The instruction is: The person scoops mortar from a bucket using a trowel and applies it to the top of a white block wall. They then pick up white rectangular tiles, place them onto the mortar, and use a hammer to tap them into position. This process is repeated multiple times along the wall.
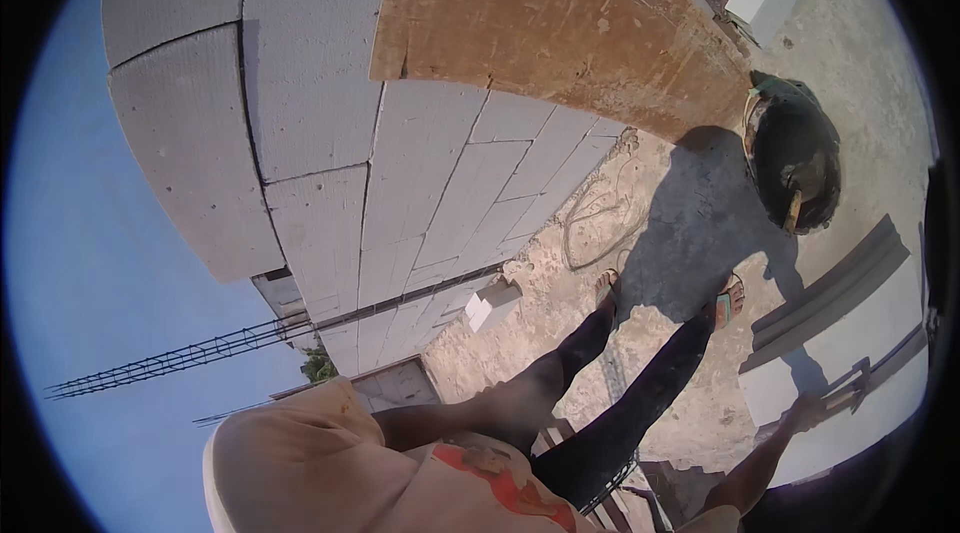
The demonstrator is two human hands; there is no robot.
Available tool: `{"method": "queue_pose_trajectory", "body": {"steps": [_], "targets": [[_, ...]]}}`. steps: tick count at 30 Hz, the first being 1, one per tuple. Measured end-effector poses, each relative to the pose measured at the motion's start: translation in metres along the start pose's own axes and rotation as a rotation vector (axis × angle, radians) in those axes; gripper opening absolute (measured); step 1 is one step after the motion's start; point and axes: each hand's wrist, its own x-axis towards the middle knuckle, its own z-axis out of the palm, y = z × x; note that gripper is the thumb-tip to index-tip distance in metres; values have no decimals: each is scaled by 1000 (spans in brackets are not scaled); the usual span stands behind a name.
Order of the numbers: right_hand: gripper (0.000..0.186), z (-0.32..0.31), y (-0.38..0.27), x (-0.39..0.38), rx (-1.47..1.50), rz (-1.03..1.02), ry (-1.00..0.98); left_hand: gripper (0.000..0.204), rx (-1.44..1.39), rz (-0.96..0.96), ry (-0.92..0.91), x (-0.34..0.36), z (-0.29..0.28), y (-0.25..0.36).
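Observation:
My right hand (806, 412) reaches out at the lower right, over pale blocks (850, 433). Its fingers are closed round a short-handled tool that looks like a hammer (848, 393), with a dark crosswise end. The tool lies low over the pale block surface; whether it touches cannot be told. On the other side, my left hand (515, 411) is down by my left leg, in shade. Its fingers blend into the dark trousers, so their pose is hidden.
A wall of large pale blocks (310, 113) rises at left, with a brown board (540, 23) against it. A dark bucket (795, 158) holds a wooden handle. Nearby are a loose cable (570, 243), a white block (492, 305) and a rebar cage (180, 358).

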Motion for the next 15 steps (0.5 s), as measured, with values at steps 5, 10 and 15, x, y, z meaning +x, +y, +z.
{"method": "queue_pose_trajectory", "body": {"steps": [5, 10, 15], "targets": [[41, 27, -15, 34, -213, -127, 239, 88, -199, 3, -33, -62, -52, 43], [36, -5, -48, 61, 17, -149, 3, 83, -309, 83, -32, -49, -38, 32], [31, -62, -54, 24, 452, -17, -376, 78, -415, 214, 33, -37, -36, 3]]}}
